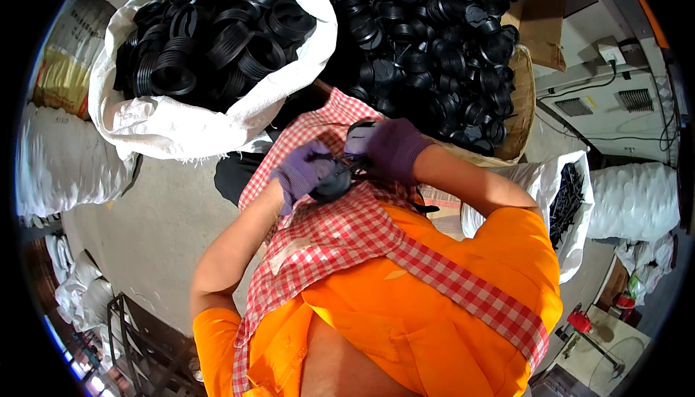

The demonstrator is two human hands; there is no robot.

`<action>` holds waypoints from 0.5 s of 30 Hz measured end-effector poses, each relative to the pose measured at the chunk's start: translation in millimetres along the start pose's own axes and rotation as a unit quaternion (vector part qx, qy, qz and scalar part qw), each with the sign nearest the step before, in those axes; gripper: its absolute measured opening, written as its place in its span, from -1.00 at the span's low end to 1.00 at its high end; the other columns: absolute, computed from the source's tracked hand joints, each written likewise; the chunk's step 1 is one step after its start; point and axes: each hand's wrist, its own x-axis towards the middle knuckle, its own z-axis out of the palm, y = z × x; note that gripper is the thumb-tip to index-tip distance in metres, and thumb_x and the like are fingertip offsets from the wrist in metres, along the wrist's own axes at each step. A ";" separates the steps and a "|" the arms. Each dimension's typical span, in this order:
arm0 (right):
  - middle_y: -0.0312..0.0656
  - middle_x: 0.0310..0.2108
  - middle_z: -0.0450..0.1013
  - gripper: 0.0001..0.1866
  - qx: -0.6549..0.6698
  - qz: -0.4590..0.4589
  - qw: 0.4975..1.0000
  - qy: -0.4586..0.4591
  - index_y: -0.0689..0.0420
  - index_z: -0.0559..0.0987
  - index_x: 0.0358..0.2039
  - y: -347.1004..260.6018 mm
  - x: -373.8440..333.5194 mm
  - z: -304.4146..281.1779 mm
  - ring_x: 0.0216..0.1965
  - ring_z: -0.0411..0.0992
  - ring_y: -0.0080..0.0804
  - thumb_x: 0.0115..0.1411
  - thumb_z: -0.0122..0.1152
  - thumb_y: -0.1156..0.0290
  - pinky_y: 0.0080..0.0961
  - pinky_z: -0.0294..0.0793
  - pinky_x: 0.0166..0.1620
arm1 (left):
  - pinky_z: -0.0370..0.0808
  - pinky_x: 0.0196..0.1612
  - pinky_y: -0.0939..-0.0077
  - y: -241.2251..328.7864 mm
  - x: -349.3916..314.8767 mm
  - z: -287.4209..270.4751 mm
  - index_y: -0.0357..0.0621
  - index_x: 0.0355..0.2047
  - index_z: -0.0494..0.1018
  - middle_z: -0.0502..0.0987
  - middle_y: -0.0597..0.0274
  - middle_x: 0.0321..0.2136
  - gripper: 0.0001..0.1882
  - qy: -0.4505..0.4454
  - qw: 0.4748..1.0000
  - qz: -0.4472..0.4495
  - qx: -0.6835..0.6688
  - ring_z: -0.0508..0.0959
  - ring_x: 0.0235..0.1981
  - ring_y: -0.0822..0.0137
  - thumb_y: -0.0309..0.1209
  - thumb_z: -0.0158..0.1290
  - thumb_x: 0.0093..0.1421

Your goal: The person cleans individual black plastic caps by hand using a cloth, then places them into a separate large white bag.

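Observation:
My left hand [301, 170], in a purple knit glove, is closed round a dark round plastic part [331, 186] over my lap. Close beside it, my right hand [387, 147], gloved in the same purple, has its fingers bent in toward that part. A small dark piece shows between the two hands, too small to name. Whatever the right fingers grip is mostly hidden. Beneath both hands lies my red-and-white checked apron [326, 241]. Ahead and left stands a white woven sack [148, 122] filled with black ribbed round plastic parts [232, 31].
A wide wicker basket [527, 100] heaped with black round parts [427, 42] is ahead and right. To my right, a white sack [579, 220] holds thin black pieces [566, 201]. A stuffed white sack [69, 158] stands left on the concrete floor [163, 230]; a grey cabinet [615, 111] is far right.

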 end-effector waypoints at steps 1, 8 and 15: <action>-0.20 -0.27 0.47 -0.66 -0.011 -0.018 0.999 0.025 -0.09 0.48 -0.22 4.2 -0.2 3.5 -0.30 0.49 -0.18 -0.03 0.26 0.15 -0.29 0.49 -0.30 | 0.46 -0.20 0.58 4.8 2.8 -4.9 -0.25 -0.15 0.43 0.54 0.23 -0.31 -0.68 0.035 0.999 -0.008 0.012 0.50 -0.29 0.42 -0.41 0.13 0.08; -0.08 -0.24 0.48 -0.66 0.213 0.069 0.974 -0.029 -0.01 0.45 -0.16 -1.2 0.4 -4.1 -0.23 0.48 -0.14 0.04 0.17 0.20 -0.29 0.46 -0.20 | 0.46 -0.32 0.55 31.7 -17.2 2.8 -0.25 -0.34 0.37 0.50 0.30 -0.47 -0.84 0.043 0.996 0.024 -0.071 0.49 -0.41 0.47 -0.45 0.07 0.11; -0.20 -0.48 0.50 -0.75 0.373 0.022 0.921 -0.112 0.09 0.52 -0.38 10.1 11.1 3.4 -0.39 0.49 -0.39 -0.07 0.30 0.28 -0.48 0.43 -0.28 | 0.47 -0.28 0.31 46.6 -41.1 8.4 -0.15 -0.15 0.32 0.53 0.02 -0.38 -0.69 0.109 0.799 0.305 0.507 0.55 -0.33 0.07 -0.48 0.02 0.05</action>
